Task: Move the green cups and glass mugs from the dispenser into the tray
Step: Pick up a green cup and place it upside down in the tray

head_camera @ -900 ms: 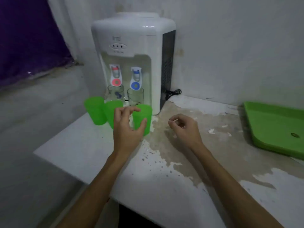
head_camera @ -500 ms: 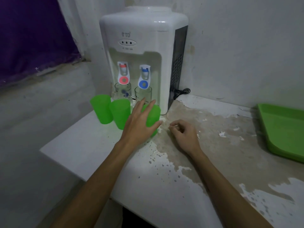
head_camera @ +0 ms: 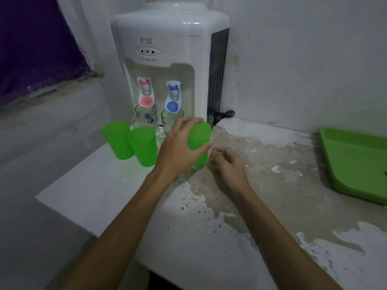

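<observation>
Three green plastic cups stand upside down on the counter in front of a white water dispenser [head_camera: 167,49]. My left hand [head_camera: 180,147] is wrapped around the right green cup [head_camera: 200,137], fingers over its top and thumb on its right side. The left green cup [head_camera: 118,140] and the middle green cup [head_camera: 144,148] stand free beside it. Two glass mugs sit under the taps: one [head_camera: 145,116] below the red tap, one [head_camera: 170,120] below the blue tap, partly hidden by my hand. My right hand [head_camera: 229,166] rests loosely curled on the counter, holding nothing. The green tray [head_camera: 356,164] lies at the far right.
A black power cord [head_camera: 224,115] trails from the dispenser's right side along the wall. The counter's paint is flaking, with bare patches and loose chips [head_camera: 274,168] between the cups and the tray. The counter's left edge drops off near the cups.
My left hand has closed around the right green cup, from hovering open beside it. My right hand has slid a little closer to that cup. The camera has moved nearer.
</observation>
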`<state>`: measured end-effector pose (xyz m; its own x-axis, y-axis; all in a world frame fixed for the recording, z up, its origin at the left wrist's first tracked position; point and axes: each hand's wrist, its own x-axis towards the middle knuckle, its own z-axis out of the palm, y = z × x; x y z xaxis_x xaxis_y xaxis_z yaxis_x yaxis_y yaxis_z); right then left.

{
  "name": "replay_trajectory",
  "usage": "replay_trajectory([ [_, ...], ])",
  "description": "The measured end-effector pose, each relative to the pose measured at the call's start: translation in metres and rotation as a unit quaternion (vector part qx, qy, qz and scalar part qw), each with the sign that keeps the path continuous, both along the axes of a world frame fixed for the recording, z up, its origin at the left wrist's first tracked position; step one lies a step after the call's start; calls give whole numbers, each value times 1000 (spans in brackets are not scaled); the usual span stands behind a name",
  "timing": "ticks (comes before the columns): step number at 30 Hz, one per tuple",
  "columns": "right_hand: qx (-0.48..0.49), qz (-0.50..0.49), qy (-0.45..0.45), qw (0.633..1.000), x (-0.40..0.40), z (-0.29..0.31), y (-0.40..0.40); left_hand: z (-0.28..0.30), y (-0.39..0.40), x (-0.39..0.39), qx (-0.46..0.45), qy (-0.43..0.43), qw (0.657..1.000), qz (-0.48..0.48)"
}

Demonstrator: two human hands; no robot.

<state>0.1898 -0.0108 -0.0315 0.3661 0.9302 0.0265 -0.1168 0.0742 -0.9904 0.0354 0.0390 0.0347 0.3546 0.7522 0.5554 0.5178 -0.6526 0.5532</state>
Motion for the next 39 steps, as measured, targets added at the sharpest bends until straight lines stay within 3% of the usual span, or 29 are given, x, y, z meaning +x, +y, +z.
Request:
replay_trajectory([
  [2,-20,15,95,995,-1,11,-2,12,-3,15,12,-12,1000,-17],
  [5,-45,21,160,986,6,26,-11,26,-8,39,24,-26,999,-32],
  [10,-35,35,357,933,31,54,-32,37,-21,80,35,-38,996,-66],
  [21,-7,-59,518,853,128,72,-83,34,-68,186,13,-29,985,-170],
  [31,67,-175,545,817,237,81,-135,33,-96,286,-36,-30,961,-273],
  [39,54,-371,341,862,289,62,-159,-14,-87,307,-185,-56,931,-309],
])
